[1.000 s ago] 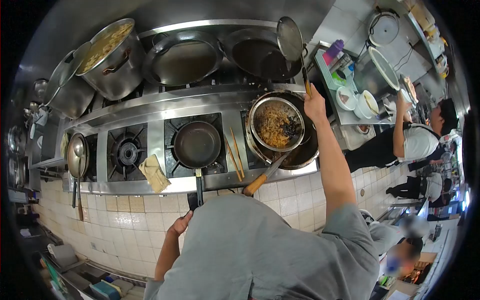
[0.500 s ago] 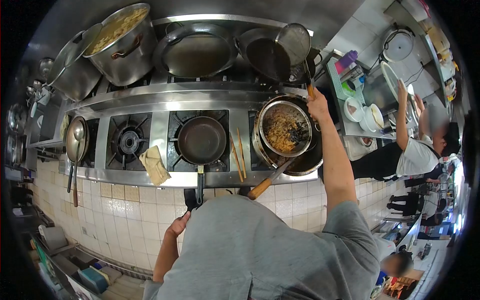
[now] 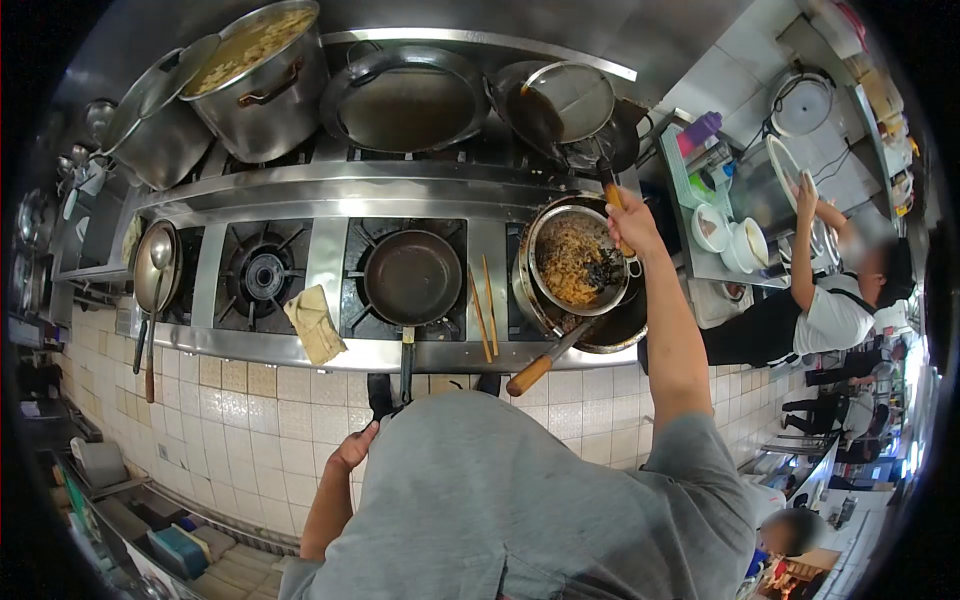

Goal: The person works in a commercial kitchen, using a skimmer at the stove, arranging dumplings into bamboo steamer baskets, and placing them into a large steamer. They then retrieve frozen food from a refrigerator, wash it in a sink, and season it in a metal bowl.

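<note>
My right hand (image 3: 630,222) is closed round the wooden handle of a round mesh strainer (image 3: 568,102), whose head lies over the dark wok (image 3: 530,115) at the back right. Just below that hand, a metal bowl of brown food with dark bits (image 3: 575,262) rests over a larger pan (image 3: 625,330). A wooden-handled tool (image 3: 530,374) sticks out from it towards me. My left hand (image 3: 354,446) is low beside my shirt, its fingers partly hidden, near the handle of the frying pan (image 3: 412,278). Whether it holds anything is not visible.
Chopsticks (image 3: 483,305) and a folded cloth (image 3: 315,325) lie on the stove (image 3: 270,345). A wide wok (image 3: 405,108) and a tall pot (image 3: 262,95) stand behind. At right, a co-worker (image 3: 835,310) stands by a counter with white bowls (image 3: 745,246).
The strainer has come down and lies flatter over the back right wok, with my right hand slightly lower. The view has shifted a little. The co-worker's arms have moved around a round lid.
</note>
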Available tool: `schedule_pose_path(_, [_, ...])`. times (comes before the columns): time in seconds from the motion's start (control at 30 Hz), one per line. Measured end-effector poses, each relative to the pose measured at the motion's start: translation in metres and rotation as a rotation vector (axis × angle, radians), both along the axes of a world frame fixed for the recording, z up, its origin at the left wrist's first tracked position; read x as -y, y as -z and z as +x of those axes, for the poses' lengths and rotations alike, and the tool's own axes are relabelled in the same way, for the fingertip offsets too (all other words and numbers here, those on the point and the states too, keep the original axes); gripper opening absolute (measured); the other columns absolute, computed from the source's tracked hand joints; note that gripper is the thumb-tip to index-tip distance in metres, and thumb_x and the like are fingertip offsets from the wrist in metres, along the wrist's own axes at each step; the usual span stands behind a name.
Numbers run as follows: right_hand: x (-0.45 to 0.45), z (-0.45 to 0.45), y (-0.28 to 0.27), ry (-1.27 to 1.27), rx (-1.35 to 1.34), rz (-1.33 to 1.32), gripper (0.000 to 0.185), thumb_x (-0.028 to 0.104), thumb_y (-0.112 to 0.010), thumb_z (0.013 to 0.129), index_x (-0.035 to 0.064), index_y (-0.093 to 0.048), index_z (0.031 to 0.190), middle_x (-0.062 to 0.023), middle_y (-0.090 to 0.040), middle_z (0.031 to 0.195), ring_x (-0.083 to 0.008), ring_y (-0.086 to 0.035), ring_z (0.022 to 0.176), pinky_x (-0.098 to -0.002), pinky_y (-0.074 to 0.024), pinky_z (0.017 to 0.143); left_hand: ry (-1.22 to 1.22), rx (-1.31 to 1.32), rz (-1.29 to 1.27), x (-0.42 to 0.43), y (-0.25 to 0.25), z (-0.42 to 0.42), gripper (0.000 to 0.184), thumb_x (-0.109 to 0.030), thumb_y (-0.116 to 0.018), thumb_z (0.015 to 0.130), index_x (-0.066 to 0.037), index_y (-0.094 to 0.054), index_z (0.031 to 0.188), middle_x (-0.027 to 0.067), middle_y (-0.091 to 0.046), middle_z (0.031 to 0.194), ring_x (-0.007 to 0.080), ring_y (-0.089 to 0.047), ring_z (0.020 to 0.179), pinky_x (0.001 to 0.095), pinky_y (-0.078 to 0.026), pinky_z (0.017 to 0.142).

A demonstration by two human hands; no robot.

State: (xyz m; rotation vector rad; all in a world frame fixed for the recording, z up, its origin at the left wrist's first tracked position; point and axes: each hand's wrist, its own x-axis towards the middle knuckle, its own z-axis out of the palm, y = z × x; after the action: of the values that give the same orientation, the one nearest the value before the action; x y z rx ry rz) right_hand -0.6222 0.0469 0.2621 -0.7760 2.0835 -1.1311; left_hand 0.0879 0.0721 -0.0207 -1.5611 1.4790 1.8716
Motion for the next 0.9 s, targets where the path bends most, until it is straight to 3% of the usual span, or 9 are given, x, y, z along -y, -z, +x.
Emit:
schedule_pose_path(0.13, [-0.016,0.019,-0.015,-0.028,0.138,-0.030,0.046,0.014,-0.052,0.106,0.0111,-0.045,0.151,0.0002,-0.053,0.073,-0.0086,-0.047,0.051,-0.0280,-0.0435,0.045,0.016,-0.045,-0.015,0.004,0.002,-0.002,0.099,-0.077,-0.042,0.095,0.014,-0.058,0.133,0.0310,-0.058,0.139,0.0374,-0.051,0.136,0.0381,-0.035,0.115])
schedule_pose_path(0.4, [-0.047,0.029,-0.013,-0.045,0.350,-0.194,0.042,0.013,-0.052,0.106,0.0149,-0.049,0.148,-0.0007,-0.054,0.075,-0.0086,-0.047,0.050,-0.0259,-0.0416,0.043,0.051,0.024,0.009,0.014,-0.004,-0.012,0.096,-0.076,-0.042,0.095,0.009,-0.058,0.137,0.0303,-0.058,0.139,0.0371,-0.050,0.136,0.0381,-0.034,0.116])
schedule_pose_path(0.5, [-0.055,0.035,-0.013,-0.038,0.385,-0.228,0.043,0.014,-0.051,0.106,0.0156,-0.048,0.149,-0.0010,-0.055,0.078,-0.0086,-0.047,0.051,-0.0253,-0.0417,0.044,0.004,-0.085,0.011,0.012,0.063,0.011,0.096,-0.077,-0.042,0.095,0.008,-0.059,0.137,0.0303,-0.059,0.138,0.0383,-0.051,0.135,0.0387,-0.035,0.116])
schedule_pose_path(0.6, [-0.063,0.037,-0.008,-0.018,0.401,-0.237,0.044,0.012,-0.053,0.104,0.0150,-0.050,0.148,-0.0016,-0.055,0.079,-0.0099,-0.048,0.052,-0.0270,-0.0421,0.045,-0.036,-0.095,0.046,0.012,0.017,-0.009,0.098,-0.078,-0.042,0.094,0.009,-0.059,0.135,0.0311,-0.058,0.138,0.0385,-0.051,0.136,0.0388,-0.035,0.115])
schedule_pose_path(0.7, [-0.075,0.044,-0.008,0.001,0.419,-0.251,0.043,0.013,-0.053,0.105,0.0156,-0.049,0.148,-0.0022,-0.056,0.080,-0.0100,-0.048,0.052,-0.0275,-0.0420,0.045,-0.039,-0.061,0.036,0.017,0.044,-0.002,0.098,-0.077,-0.044,0.093,0.011,-0.059,0.134,0.0292,-0.059,0.138,0.0362,-0.051,0.136,0.0382,-0.036,0.115])
schedule_pose_path(0.9, [-0.113,0.055,-0.006,0.063,0.428,-0.321,0.043,0.015,-0.052,0.105,0.0139,-0.048,0.148,-0.0031,-0.056,0.082,-0.0112,-0.049,0.053,-0.0282,-0.0429,0.046,0.013,-0.079,0.063,0.028,0.036,-0.018,0.100,-0.079,-0.046,0.092,0.010,-0.061,0.133,0.0273,-0.061,0.137,0.0334,-0.053,0.133,0.0372,-0.038,0.114])
